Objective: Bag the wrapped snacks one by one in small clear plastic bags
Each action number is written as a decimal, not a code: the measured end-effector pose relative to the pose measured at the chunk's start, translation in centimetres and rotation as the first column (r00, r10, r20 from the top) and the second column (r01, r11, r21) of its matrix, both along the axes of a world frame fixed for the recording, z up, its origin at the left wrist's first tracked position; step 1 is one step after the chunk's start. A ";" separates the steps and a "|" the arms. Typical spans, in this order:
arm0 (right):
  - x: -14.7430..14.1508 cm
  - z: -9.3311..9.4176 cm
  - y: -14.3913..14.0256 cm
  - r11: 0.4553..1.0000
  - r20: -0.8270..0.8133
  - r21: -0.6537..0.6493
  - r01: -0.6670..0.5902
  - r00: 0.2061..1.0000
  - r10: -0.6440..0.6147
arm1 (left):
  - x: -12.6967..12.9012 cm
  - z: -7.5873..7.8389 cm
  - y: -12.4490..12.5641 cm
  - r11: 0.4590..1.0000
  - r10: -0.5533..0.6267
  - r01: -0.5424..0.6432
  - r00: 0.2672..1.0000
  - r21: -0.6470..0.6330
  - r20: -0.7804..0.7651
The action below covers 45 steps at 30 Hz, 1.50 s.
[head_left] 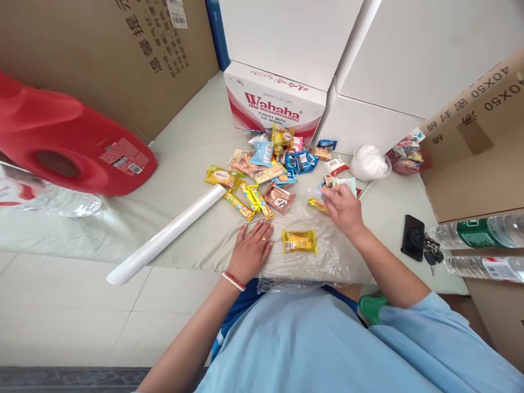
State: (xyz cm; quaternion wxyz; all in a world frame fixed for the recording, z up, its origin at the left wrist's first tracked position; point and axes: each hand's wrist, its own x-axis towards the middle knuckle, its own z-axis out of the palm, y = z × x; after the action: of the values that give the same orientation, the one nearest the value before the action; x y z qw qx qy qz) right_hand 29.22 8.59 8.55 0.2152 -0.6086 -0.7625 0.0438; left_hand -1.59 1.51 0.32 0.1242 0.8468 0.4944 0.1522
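My left hand [251,251] lies flat on the cloth-covered table, fingers stretched out, just below several yellow snack sticks [254,199]. It holds nothing. My right hand [344,210] is over the right side of the snack pile, its fingers drawn together; a pale, blurred bit shows at the fingertips, too unclear to name. Close to that hand lie a small yellow packet [318,206] and a pale green packet [346,184]. Between my hands, a yellow wrapped snack [299,241] rests on a clear plastic bag [327,262] spread along the table's front edge.
Behind the snacks stands a Wahaha water carton [278,103]. A white roll [167,234] and a big red jug [77,136] are at left. On the right are a bowl with white plastic [370,162], a phone [412,237], keys [432,251] and water bottles [483,232].
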 end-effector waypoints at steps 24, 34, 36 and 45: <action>-0.5 -1.7 -2.8 0.688 -0.079 -0.530 -0.496 0.837 0.542 | -2.1 -0.7 -3.8 0.991 0.101 -0.098 0.995 0.089 -0.026; -1.3 1.5 -4.4 0.806 -0.015 -0.477 -0.351 0.920 0.392 | -1.9 -0.5 -4.0 0.990 0.119 -0.116 0.992 0.087 -0.038; -2.9 1.6 -5.8 0.780 0.018 -0.524 -0.341 0.912 0.411 | -1.8 -0.4 -4.0 0.988 0.125 -0.121 0.991 0.093 -0.043; -6.7 1.2 -6.9 0.762 0.298 -0.619 -0.192 0.840 0.453 | -1.9 -0.4 -4.0 0.990 0.114 -0.109 0.992 0.092 -0.053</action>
State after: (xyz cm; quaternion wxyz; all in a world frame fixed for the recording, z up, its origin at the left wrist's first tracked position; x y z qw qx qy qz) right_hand 22.52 1.72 9.77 -0.1600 -0.4940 -0.8376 0.1696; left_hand -3.51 -2.52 -0.03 0.0632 0.8266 0.5369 0.1563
